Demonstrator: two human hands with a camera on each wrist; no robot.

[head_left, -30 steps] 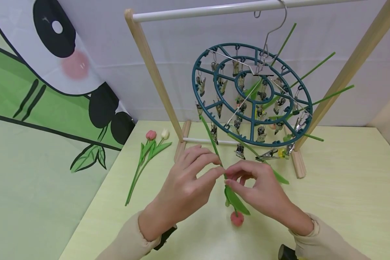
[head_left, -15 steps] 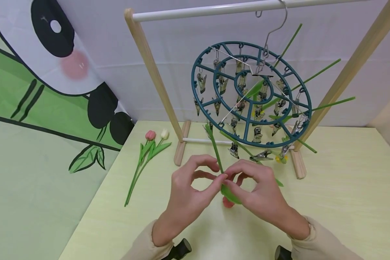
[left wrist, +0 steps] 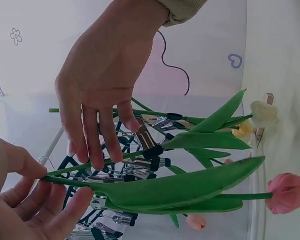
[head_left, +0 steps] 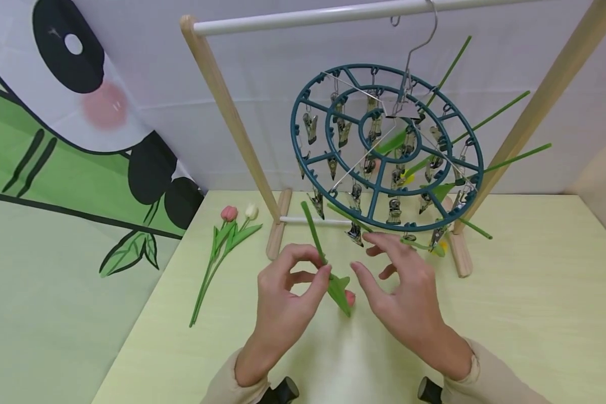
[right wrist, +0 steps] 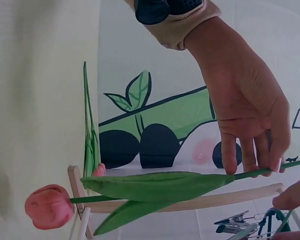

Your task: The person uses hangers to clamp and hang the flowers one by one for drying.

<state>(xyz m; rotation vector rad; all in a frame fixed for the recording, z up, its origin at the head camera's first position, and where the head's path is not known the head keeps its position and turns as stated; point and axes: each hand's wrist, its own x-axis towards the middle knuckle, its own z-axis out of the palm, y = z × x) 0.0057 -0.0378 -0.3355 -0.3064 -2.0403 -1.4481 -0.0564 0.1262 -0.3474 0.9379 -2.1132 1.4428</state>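
Note:
In the head view my left hand (head_left: 285,314) pinches the green stem of a pink tulip (head_left: 338,294), whose flower points down toward the table. The left wrist view shows its long leaves (left wrist: 180,187) and pink flower (left wrist: 287,193). My right hand (head_left: 409,297) is just right of the tulip, apart from it, thumb and fingers spread and holding nothing visible. Its fingertips are near a metal clip (head_left: 355,233) below the blue-green ring hanger (head_left: 292,120). Several clips hang from the ring, and several green stems stick out at its right.
A wooden rack (head_left: 227,112) with a white top bar (head_left: 303,19) carries the hanger. Left of it, a pink tulip (head_left: 229,213) and a white tulip (head_left: 251,211) lie on the pale table (head_left: 151,348). A printed cloth (head_left: 81,185) covers the left side.
My right hand has let go of the stem and moved right and up toward the clips, its fingers spreading. My left hand has kept the tulip and shifted slightly left. The ring has turned a little.

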